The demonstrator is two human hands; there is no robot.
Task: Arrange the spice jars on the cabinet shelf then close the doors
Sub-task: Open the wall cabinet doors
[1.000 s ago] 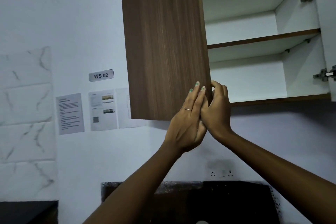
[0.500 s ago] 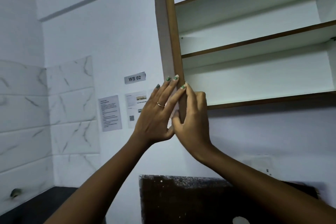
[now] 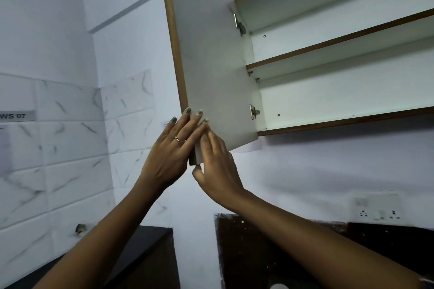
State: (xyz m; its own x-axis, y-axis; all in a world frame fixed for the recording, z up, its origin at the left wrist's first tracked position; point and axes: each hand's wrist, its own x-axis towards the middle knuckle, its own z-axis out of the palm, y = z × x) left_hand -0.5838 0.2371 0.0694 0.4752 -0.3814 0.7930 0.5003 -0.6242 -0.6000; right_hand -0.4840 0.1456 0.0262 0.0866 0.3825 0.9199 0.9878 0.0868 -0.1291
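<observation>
The wall cabinet's left door [image 3: 211, 58] stands swung wide, its white inner face toward me and its brown edge on the left. My left hand [image 3: 171, 148] lies against the outer side of the door's lower corner, fingers stretched up over the edge. My right hand [image 3: 216, 166] presses on the inner face at the same corner, thumb under the bottom edge. Both hands clamp the corner between them. The cabinet's lower shelf [image 3: 352, 119] and upper shelf [image 3: 340, 51] are bare. No spice jars are in view.
Two metal hinges [image 3: 253, 111] join the door to the cabinet side. Marble-look tiles [image 3: 70, 138] cover the left wall, with a dark counter [image 3: 131, 248] below. A wall socket [image 3: 378, 211] sits at the lower right above a dark splashback.
The door has swung from nearly shut, brown face toward me, to wide open with its white inside showing. Both hands stayed on its lower corner, and my view turned left.
</observation>
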